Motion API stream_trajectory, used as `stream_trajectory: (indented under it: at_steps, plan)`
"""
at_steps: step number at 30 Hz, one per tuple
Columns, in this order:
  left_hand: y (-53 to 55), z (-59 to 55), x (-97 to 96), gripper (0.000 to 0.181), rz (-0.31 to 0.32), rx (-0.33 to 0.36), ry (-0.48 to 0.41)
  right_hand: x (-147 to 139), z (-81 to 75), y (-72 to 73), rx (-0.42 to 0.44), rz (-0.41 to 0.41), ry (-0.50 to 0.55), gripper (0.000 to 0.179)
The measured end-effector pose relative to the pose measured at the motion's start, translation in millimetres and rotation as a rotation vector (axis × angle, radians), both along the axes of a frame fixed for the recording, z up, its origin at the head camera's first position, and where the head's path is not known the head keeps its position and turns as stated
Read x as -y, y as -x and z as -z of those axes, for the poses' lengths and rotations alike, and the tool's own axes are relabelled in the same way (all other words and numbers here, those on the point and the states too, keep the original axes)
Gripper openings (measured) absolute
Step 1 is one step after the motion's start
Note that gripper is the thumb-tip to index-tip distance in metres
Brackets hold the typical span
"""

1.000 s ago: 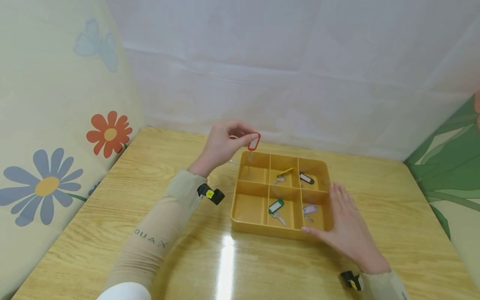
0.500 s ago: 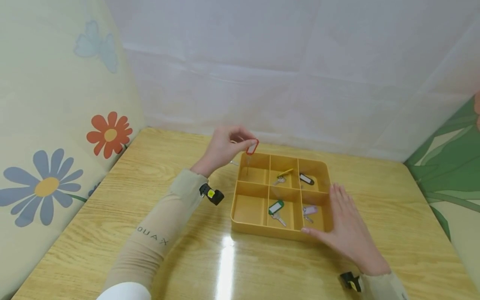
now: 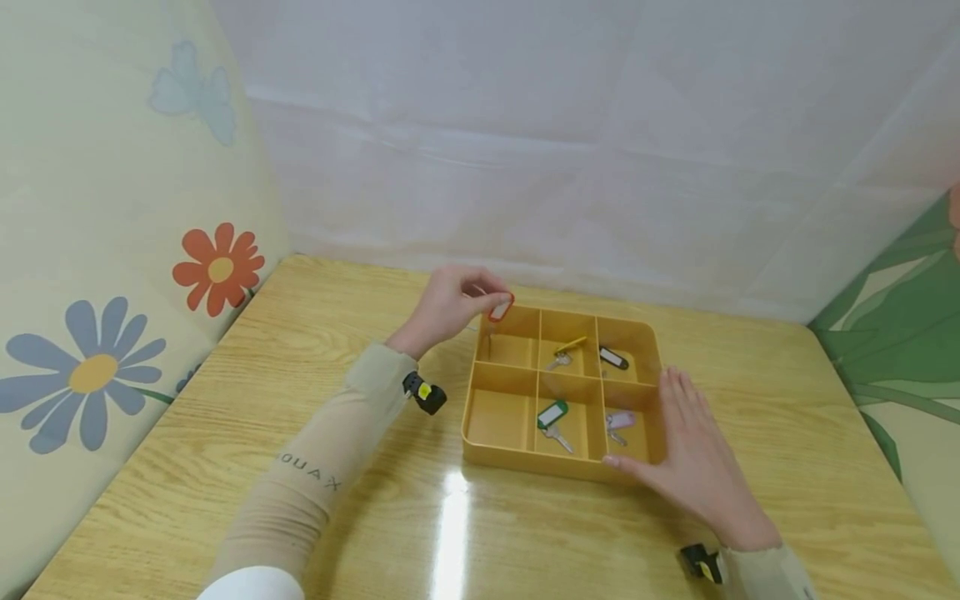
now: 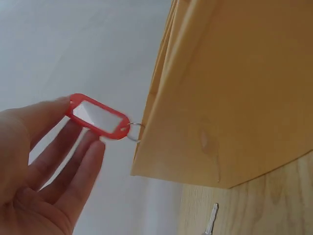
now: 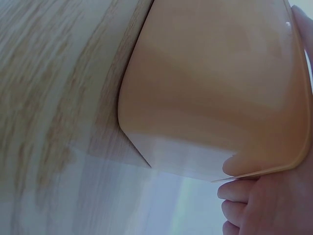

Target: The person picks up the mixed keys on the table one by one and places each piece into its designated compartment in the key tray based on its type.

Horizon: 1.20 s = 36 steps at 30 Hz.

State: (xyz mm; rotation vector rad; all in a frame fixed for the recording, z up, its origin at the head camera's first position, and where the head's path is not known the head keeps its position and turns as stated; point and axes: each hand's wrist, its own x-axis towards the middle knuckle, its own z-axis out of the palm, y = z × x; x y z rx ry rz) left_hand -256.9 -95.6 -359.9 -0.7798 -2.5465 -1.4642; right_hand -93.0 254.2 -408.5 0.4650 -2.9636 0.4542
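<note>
My left hand pinches a red key tag between thumb and fingers, over the back-left corner of a yellow box with several compartments. The tag's metal ring reaches past the box rim in the left wrist view, and its key hangs down into the back-left compartment. My right hand rests against the box's right side, fingers straight along the wall and thumb at the front rim. Inside the box lie a green key tag, a purple key tag, a yellow key tag and a black key tag.
Another key lies on the wooden table left of the box, mostly hidden by my left hand in the head view. A white cloth backdrop rises behind the table, with flower-printed panels at the sides.
My left hand has moved down and slightly forward toward me, lowering the red key tag to the box's back rim as its key drops into the back-left compartment. The right hand has stayed still.
</note>
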Motion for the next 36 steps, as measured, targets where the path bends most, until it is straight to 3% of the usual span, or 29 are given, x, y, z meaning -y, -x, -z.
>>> stream_trajectory:
  at_steps: [6,17,36]
  plan:
    - [0.6,2.9,-0.5,0.029,0.032,0.025,0.066,-0.1,-0.1,-0.1,0.003,0.002,-0.004,0.128]
    - [-2.3,6.4,12.7,0.032,-0.054,0.102,0.036,0.3,0.2,0.2,0.002,0.002,-0.006,0.129]
    - [-2.2,10.7,37.6,0.04,-0.115,0.145,0.008,0.5,-1.0,-0.1,0.012,0.007,-0.002,0.128]
